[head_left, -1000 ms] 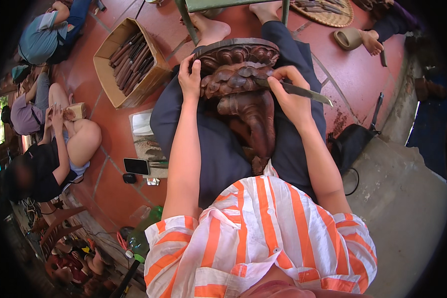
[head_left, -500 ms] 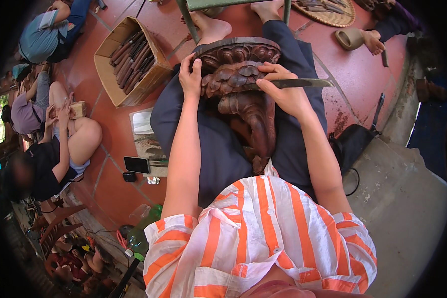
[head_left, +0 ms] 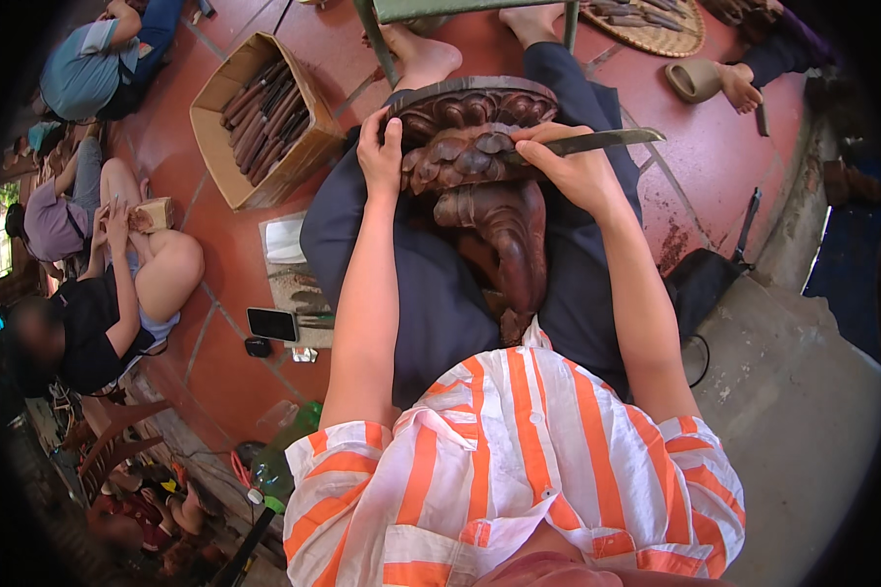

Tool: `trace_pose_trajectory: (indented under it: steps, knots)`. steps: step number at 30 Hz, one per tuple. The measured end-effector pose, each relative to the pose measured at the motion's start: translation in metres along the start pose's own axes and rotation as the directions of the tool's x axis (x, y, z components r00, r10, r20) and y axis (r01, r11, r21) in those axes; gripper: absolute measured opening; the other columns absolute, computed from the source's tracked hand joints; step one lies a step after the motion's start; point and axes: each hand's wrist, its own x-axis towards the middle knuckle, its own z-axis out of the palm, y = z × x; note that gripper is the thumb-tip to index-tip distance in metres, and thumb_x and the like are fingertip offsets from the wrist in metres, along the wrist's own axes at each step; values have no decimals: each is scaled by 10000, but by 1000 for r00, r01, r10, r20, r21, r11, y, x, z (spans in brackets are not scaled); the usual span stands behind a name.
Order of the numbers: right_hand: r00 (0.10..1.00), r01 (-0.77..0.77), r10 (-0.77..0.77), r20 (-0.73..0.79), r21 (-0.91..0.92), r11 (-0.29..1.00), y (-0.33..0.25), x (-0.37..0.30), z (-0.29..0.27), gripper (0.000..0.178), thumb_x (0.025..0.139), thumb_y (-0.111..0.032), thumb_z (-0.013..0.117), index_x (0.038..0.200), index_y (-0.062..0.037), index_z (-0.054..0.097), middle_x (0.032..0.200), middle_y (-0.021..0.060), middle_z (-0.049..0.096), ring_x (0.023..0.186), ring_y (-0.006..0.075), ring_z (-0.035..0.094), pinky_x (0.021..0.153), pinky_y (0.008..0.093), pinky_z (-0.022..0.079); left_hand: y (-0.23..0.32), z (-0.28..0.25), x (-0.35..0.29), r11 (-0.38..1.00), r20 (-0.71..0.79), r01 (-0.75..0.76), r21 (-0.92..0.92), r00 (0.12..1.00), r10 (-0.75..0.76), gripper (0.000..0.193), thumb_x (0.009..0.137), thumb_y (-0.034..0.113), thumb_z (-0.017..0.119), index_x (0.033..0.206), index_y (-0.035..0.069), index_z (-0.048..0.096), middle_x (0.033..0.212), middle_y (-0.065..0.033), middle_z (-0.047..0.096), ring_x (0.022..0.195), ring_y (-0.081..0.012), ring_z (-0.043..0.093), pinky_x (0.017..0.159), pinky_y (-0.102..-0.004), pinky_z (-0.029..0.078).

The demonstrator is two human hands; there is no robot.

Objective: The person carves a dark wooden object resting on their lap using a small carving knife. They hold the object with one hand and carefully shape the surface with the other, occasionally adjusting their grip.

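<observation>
Dark wooden carving (head_left: 489, 201) sits on the lap, between the thighs, scalloped rim toward the green stool (head_left: 431, 10). Left hand (head_left: 380, 154): clasping the carving's left edge, thumb on the near side. Right hand (head_left: 565, 164): pinching a long flat metal tool (head_left: 612, 141) between thumb and fingers near the carving's right edge, one end sticking out to the right. Step in hand looks like working the tool over the carved lobes; next stroke probably calls for a firm left-hand hold and a controlled tool angle.

Hard to make out: the tool's end at the wood is covered by the right fingers, so contact can't be confirmed; carving's underside hidden; left fingertips partly hidden; stool cut off at top.
</observation>
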Motion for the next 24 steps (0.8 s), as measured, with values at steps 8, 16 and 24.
trace_pose_trajectory:
  steps: [8, 16, 24]
  knots:
    - [999, 40, -39, 27, -58, 998, 1, -2, 1, 264, 838, -169, 650, 959, 63, 681, 901, 106, 689, 809, 143, 617, 746, 283, 478, 7, 1, -1, 1000, 10, 27, 2, 1000, -27, 374, 898, 297, 568, 1096, -18, 609, 1050, -162, 628, 988, -293, 599, 881, -356, 448]
    - [998, 14, -12, 58, -27, 1000, -1, -3, -1, 267, 835, -163, 658, 986, 56, 681, 932, 114, 686, 809, 158, 623, 756, 285, 484, 3, 2, -2, 1000, -10, 15, -5, 1000, -15, 381, 899, 305, 569, 1099, -17, 609, 1056, -168, 629, 999, -296, 598, 884, -359, 447]
    - [997, 76, -73, 22, -136, 988, 4, 6, -1, 227, 828, -138, 666, 924, 67, 677, 919, 129, 690, 818, 179, 634, 761, 295, 489, 5, 1, -2, 1000, -3, 28, 10, 1000, -28, 374, 902, 299, 568, 1096, -18, 612, 1052, -173, 630, 994, -304, 601, 881, -363, 452]
